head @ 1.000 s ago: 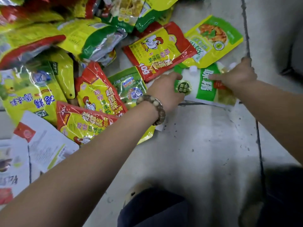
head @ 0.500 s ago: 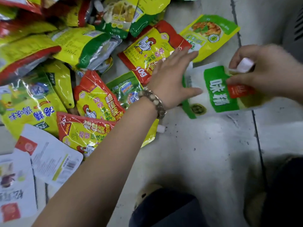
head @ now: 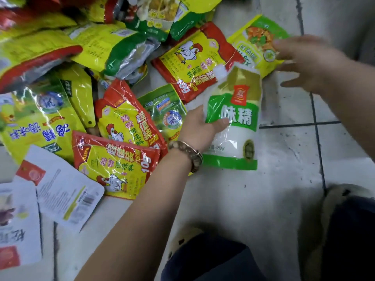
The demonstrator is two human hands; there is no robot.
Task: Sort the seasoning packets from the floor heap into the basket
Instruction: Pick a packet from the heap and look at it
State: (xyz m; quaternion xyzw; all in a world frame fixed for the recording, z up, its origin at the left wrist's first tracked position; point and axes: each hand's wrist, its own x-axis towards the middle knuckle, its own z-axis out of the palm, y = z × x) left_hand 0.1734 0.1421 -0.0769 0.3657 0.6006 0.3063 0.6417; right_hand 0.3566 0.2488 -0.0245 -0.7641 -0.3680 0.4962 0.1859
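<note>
One head-worn wide-angle view, looking forward and steeply down at the tiled floor [head: 253, 199]. Close range: packet heap [head: 81, 43] fills upper left, wearer's knees [head: 213, 258] at bottom edge, grout lines [head: 317, 138] run up the right side

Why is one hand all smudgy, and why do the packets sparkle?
Head view: the right hand is smeared by motion blur, while the left hand gripping the pouch looks sharper; also in the head view, white glare streaks cross the red packet, probably light bouncing off its shiny wrapper.
</note>
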